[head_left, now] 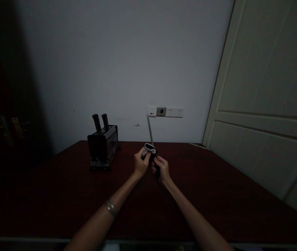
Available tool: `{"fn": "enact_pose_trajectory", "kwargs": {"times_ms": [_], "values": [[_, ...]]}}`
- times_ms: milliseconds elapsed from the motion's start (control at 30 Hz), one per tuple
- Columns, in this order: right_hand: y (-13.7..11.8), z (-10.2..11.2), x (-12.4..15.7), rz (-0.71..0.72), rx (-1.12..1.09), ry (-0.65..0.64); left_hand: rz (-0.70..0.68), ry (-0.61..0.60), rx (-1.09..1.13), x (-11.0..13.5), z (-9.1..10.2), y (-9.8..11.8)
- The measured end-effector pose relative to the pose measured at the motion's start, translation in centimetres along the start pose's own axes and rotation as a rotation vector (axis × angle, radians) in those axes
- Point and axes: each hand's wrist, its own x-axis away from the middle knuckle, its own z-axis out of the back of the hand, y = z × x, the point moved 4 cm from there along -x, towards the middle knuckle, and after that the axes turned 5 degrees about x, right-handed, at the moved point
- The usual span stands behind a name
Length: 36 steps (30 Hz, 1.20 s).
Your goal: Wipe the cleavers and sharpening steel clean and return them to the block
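Note:
Held upright over the table is what looks like a knife, its narrow metal blade (150,129) rising toward the wall and tilted slightly left. My right hand (162,169) is closed around its black handle. A bunched cloth (147,150), dark with a pale edge, is pinched in my left hand (141,163) at the base of the blade. Both hands are close together, and the cloth hides where blade and handle meet. To the left stands a black and silver knife block (102,146), with two black knife handles (100,122) sticking up from it.
The dark red wooden table (195,188) reaches back to a pale wall (127,69). White sockets and a grey switch plate (161,111) are on that wall. A cream panelled door (268,139) stands along the right, and a thin flat strip (199,145) lies at the back right corner.

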Motion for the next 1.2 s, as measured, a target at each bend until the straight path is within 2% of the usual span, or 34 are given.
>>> {"fn": "enact_pose_trajectory", "kwargs": {"times_ms": [267, 333, 467, 533, 600, 667, 867, 967, 1100, 1200], "values": [[-0.5, 0.0, 0.3, -0.004, 0.005, -0.05, 0.007, -0.051, 0.005, -0.9, 0.7, -0.6], [-0.7, 0.1, 0.3, 0.011, 0.017, -0.06, 0.04, -0.026, 0.031, -1.3, 0.9, -0.9], [-0.9, 0.4, 0.1, 0.041, 0.053, -0.063, 0.144, 0.202, 0.149, -2.4, 2.1, -1.8], [-0.9, 0.6, 0.0, 0.041, 0.067, -0.055, 0.146, 0.312, 0.149, -2.8, 2.9, -2.1], [-0.8, 0.8, -0.1, 0.037, 0.077, -0.045, 0.106, 0.354, 0.105, -2.9, 3.3, -2.0], [-0.7, 1.0, -0.1, 0.033, 0.083, -0.038, 0.045, 0.321, 0.04, -2.6, 3.3, -1.6], [-0.6, 0.8, -0.3, 0.036, 0.079, -0.057, -0.235, -0.005, -0.132, -0.4, 1.0, 0.6], [-0.5, 0.7, -0.5, 0.047, 0.063, -0.057, -0.341, -0.081, -0.163, 0.2, 0.4, 1.4], [-0.5, 0.7, -0.6, 0.056, 0.045, -0.039, -0.257, -0.103, -0.18, 0.2, 0.4, 1.0], [-0.5, 0.6, -0.4, 0.05, 0.031, -0.036, -0.171, -0.071, -0.164, -0.1, 0.6, 0.4]]}}
